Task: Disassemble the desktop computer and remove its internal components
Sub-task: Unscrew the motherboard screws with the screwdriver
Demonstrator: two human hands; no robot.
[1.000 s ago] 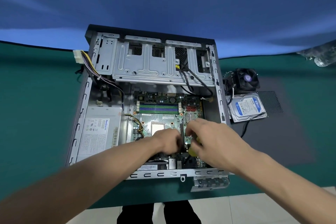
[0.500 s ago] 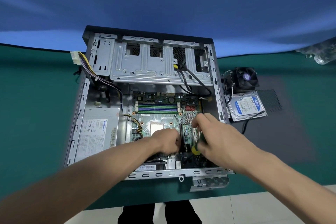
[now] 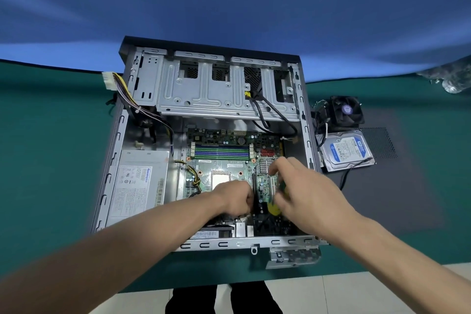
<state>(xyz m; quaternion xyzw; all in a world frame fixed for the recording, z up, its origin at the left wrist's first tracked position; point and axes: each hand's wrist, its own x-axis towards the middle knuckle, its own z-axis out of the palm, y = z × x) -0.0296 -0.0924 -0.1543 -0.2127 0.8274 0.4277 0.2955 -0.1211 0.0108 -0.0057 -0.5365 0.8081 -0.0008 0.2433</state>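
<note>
**Two hands deep in an opened desktop case**

Two hands work inside the desktop computer case (image 3: pixel 303 120), which lies on its side, open, on the green-covered counter (image 3: pixel 51 160). My left hand (image 3: pixel 233 197) sits curled into a fist low over the motherboard (image 3: pixel 229 160), just left of the long black expansion slot (image 3: pixel 254 186); I cannot tell whether its fingers grip anything beneath them. My right hand (image 3: pixel 303 191) is bent over the small green expansion card (image 3: pixel 265 186), fingertips (image 3: pixel 274 169) touching the card's far edge near the silver heatsink (image 3: pixel 265 166), while the palm closes round a tool with a yellow and green handle (image 3: pixel 274 208), most of it hidden under the hand.

Four memory slots (image 3: pixel 220 151), blue and green, run across the far part of the board, with red SATA ports (image 3: pixel 267 152) to their right. The bare square CPU socket area (image 3: pixel 220 178) shows just beyond my left knuckles. The grey power supply (image 3: pixel 139 183) fills the case's left side, its yellow and black wires (image 3: pixel 192 173) plugged into the board. A larger wire bundle ends in a white connector (image 3: pixel 108 80) hanging over the case's left wall. The metal drive cage (image 3: pixel 211 94) spans the far end, black cables (image 3: pixel 270 112) trailing from it.

Outside the case, on the counter to its right, a cooling fan (image 3: pixel 346 111) rests just beyond a blue-labelled hard drive (image 3: pixel 345 151), both on a dark mat (image 3: pixel 382 186).
</note>
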